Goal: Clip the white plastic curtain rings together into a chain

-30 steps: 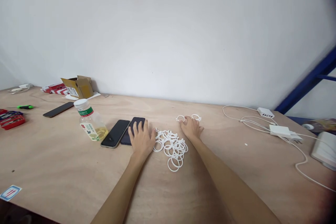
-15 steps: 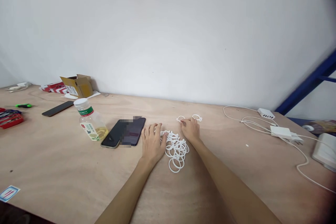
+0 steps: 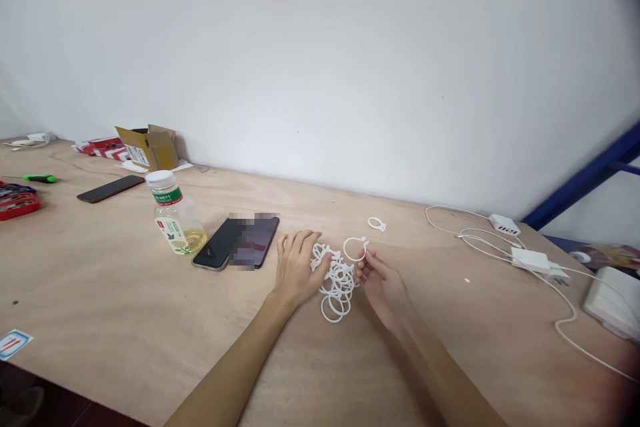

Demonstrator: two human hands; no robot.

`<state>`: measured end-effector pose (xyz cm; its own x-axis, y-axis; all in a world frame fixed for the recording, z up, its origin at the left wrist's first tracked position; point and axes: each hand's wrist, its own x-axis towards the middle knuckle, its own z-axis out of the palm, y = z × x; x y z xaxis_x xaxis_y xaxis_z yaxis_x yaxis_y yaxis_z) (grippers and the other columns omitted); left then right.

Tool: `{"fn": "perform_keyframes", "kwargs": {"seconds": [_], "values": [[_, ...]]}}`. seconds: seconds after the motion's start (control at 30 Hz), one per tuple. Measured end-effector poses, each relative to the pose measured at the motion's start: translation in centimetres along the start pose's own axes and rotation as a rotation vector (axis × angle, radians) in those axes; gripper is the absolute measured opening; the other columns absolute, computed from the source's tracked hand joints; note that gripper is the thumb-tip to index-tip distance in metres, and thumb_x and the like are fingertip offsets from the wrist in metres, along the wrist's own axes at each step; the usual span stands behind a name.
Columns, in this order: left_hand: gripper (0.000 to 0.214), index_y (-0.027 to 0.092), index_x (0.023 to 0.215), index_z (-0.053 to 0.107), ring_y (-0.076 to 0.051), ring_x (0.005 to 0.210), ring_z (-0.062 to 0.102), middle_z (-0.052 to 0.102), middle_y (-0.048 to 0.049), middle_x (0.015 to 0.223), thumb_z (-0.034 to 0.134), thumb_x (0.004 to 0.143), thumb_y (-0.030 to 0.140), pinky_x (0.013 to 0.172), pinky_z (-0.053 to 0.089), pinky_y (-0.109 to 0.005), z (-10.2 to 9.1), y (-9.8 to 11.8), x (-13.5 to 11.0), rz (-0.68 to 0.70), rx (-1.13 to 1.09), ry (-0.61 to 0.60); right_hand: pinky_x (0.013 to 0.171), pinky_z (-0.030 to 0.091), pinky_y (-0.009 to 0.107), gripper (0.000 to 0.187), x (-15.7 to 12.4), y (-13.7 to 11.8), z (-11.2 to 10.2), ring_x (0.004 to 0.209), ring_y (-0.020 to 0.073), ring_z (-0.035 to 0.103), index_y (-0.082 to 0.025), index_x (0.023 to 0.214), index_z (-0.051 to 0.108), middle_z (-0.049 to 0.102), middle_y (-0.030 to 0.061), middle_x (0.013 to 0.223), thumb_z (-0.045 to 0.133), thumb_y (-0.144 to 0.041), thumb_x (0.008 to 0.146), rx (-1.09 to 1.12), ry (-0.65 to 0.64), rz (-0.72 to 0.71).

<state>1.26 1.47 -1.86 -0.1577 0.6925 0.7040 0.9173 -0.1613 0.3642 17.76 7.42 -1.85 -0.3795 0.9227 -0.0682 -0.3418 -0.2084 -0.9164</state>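
A heap of several white plastic rings lies on the plywood table between my hands. My left hand rests flat on the table, fingers spread, its fingertips touching the heap's left side. My right hand is turned palm up just right of the heap and pinches one white ring between thumb and fingertips, lifted a little above the heap. Another single white ring lies alone farther back.
Two dark phones lie left of my left hand, with a plastic bottle beside them. A third phone, a cardboard box and red items are far left. White chargers and cables lie at the right.
My left hand slid right from the phones to the ring heap. My right hand drew back from the far rings with one ring pinched and turned palm up.
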Motion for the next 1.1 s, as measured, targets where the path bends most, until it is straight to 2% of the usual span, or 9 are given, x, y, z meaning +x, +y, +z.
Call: {"fn": "perform_keyframes", "kwargs": {"seconds": [0.03, 0.1, 0.2, 0.3, 0.47, 0.6, 0.7, 0.87, 1.1], "values": [[0.033, 0.017, 0.113, 0.055, -0.025, 0.105, 0.056, 0.064, -0.0111, 0.112, 0.056, 0.084, 0.033, 0.096, 0.033, -0.044, -0.1, 0.5, -0.1, 0.029, -0.039, -0.004, 0.055, 0.037, 0.024, 0.023, -0.8, -0.4, 0.2, 0.058, 0.0111, 0.046, -0.019, 0.075, 0.06, 0.051, -0.0016, 0.065, 0.07, -0.039, 0.071, 0.122, -0.037, 0.039], [0.037, 0.018, 0.112, 0.054, -0.024, 0.102, 0.058, 0.065, -0.0105, 0.11, 0.06, 0.08, 0.036, 0.097, 0.032, -0.045, -0.1, 1.6, -0.4, 0.092, -0.107, -0.008, 0.055, 0.037, 0.022, 0.018, -1.9, -1.0, 0.5, 0.059, 0.0097, 0.046, -0.018, 0.075, 0.062, 0.052, -0.0016, 0.065, 0.072, -0.033, 0.071, 0.226, -0.087, 0.074], [0.048, 0.017, 0.117, 0.05, -0.024, 0.098, 0.059, 0.066, -0.0106, 0.108, 0.065, 0.077, 0.039, 0.093, 0.038, -0.043, 0.0, 2.6, -1.0, 0.153, -0.193, -0.017, 0.058, 0.037, 0.021, 0.016, -2.6, -1.7, 0.8, 0.061, 0.0091, 0.046, -0.016, 0.072, 0.063, 0.052, -0.001, 0.066, 0.072, -0.029, 0.072, 0.283, -0.17, 0.127], [0.057, 0.018, 0.122, 0.045, -0.024, 0.095, 0.061, 0.065, -0.0107, 0.105, 0.068, 0.075, 0.04, 0.084, 0.045, -0.039, 0.2, 2.8, -1.2, 0.152, -0.267, -0.009, 0.058, 0.037, 0.021, 0.015, -2.8, -1.8, 1.0, 0.061, 0.0087, 0.045, -0.015, 0.071, 0.064, 0.051, -0.0011, 0.065, 0.072, -0.028, 0.072, 0.338, -0.24, 0.162], [0.047, 0.019, 0.117, 0.05, -0.019, 0.081, 0.064, 0.067, -0.0063, 0.091, 0.069, 0.077, 0.034, 0.073, 0.051, -0.031, 0.2, 3.2, -1.3, 0.134, -0.388, 0.055, 0.056, 0.034, 0.022, 0.014, -3.0, -1.7, 0.6, 0.059, 0.0089, 0.042, -0.015, 0.07, 0.063, 0.05, -0.0008, 0.066, 0.068, -0.026, 0.075, 0.311, -0.282, 0.159], [0.03, 0.017, 0.095, 0.058, -0.014, 0.065, 0.06, 0.064, -0.0011, 0.073, 0.072, 0.074, 0.033, 0.062, 0.049, -0.026, -0.1, 3.5, -1.2, 0.162, -0.324, 0.082, 0.055, 0.032, 0.022, 0.016, -3.2, -1.5, 0.2, 0.058, 0.0086, 0.042, -0.015, 0.068, 0.061, 0.049, -0.0014, 0.065, 0.069, -0.027, 0.074, 0.297, -0.288, 0.167], [0.026, 0.018, 0.078, 0.056, -0.01, 0.053, 0.053, 0.054, 0.0048, 0.058, 0.074, 0.07, 0.033, 0.054, 0.045, -0.023, -0.1, 3.6, -1.1, 0.178, -0.303, 0.112, 0.055, 0.03, 0.022, 0.016, -3.3, -1.5, 0.2, 0.058, 0.0082, 0.042, -0.014, 0.068, 0.06, 0.05, -0.0018, 0.065, 0.069, -0.027, 0.073, 0.289, -0.285, 0.179], [0.027, 0.018, 0.074, 0.052, -0.007, 0.045, 0.047, 0.046, 0.0088, 0.051, 0.073, 0.065, 0.032, 0.048, 0.041, -0.019, 0.0, 3.6, -1.1, 0.163, -0.231, 0.178, 0.056, 0.032, 0.022, 0.014, -3.2, -1.3, 0.5, 0.058, 0.0077, 0.044, -0.013, 0.068, 0.061, 0.053, -0.0014, 0.065, 0.068, -0.025, 0.071, 0.286, -0.265, 0.212], [0.029, 0.019, 0.065, 0.047, -0.005, 0.041, 0.04, 0.04, 0.0099, 0.048, 0.072, 0.063, 0.034, 0.043, 0.036, -0.018, 0.3, 3.8, -1.4, 0.179, -0.205, 0.17, 0.052, 0.032, 0.02, 0.012, -3.2, -1.1, 0.9, 0.057, 0.0074, 0.044, -0.015, 0.074, 0.063, 0.054, -0.0024, 0.066, 0.066, -0.027, 0.075, 0.324, -0.194, 0.198]]}}
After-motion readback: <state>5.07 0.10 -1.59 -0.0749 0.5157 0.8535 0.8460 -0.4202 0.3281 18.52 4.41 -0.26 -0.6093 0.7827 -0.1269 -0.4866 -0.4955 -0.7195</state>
